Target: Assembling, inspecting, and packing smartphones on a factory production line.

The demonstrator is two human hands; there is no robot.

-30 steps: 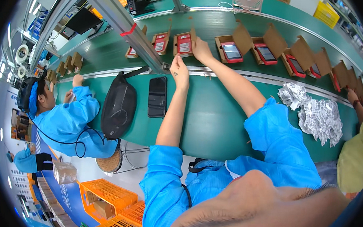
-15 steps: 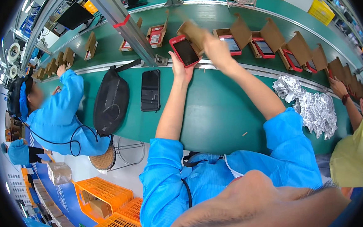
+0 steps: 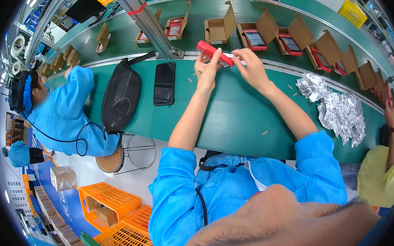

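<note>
My left hand (image 3: 207, 70) grips a red-cased handheld device (image 3: 214, 53), phone-like in shape, tipped so its edge and side show; its screen is hidden from me. At the device's right end is my right hand (image 3: 251, 70), its fingers drawn together by a small whitish piece (image 3: 238, 59) that is too small to make out. Just beyond the device, an open cardboard box (image 3: 217, 30) stands on the green belt with its lid up and bare inside. To its right, another open box (image 3: 245, 34) holds a red device with a lit screen (image 3: 255, 38).
A black phone (image 3: 163, 83) and black bag (image 3: 121, 96) lie left on the green table (image 3: 233, 125). A metal post (image 3: 148, 29) rises nearby. Crumpled white paper slips (image 3: 340, 112) are piled at right. Co-workers sit left (image 3: 63, 115) and right (image 3: 382, 170).
The device has turned from screen-facing-up to on edge. My right hand, blurred at a box before, has come down to the device's end. That box now stands open on the belt.
</note>
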